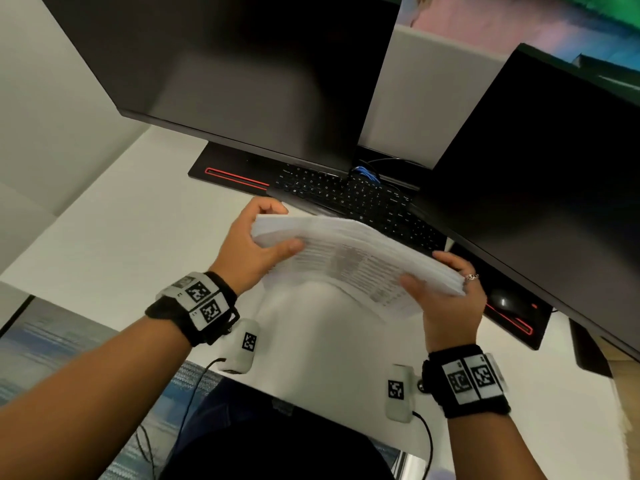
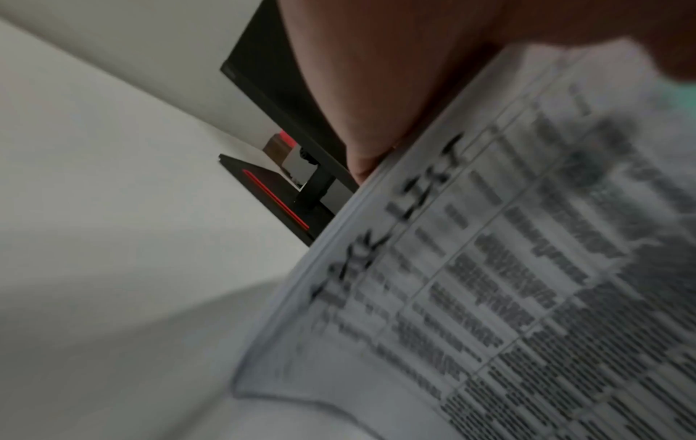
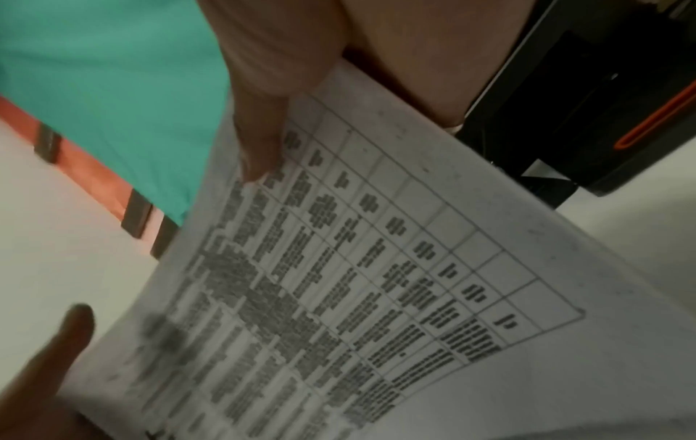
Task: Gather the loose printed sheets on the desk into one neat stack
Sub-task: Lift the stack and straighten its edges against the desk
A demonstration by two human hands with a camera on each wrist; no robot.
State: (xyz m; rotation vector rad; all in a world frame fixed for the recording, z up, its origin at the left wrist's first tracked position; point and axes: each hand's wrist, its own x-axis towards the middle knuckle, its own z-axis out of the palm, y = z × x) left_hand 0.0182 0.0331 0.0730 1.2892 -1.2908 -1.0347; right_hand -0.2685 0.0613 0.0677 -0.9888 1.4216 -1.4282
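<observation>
Above the near part of the white desk [image 1: 114, 237], the right hand [image 1: 446, 299] at 4 o'clock and the left hand [image 1: 252, 244] at 10 o'clock each pinch an end of the thick stack of white printed sheets [image 1: 356, 258], thumbs on top. Beyond, at 12, lies a black keyboard [image 1: 349, 195], then two dark monitors [image 1: 242, 71].

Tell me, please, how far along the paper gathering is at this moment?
Gathered: the printed sheets form one bundle, with no loose pages visible on the desk. In hand: left hand and right hand grip opposite ends, lifted. Left: squaring the edges and setting it down.
</observation>
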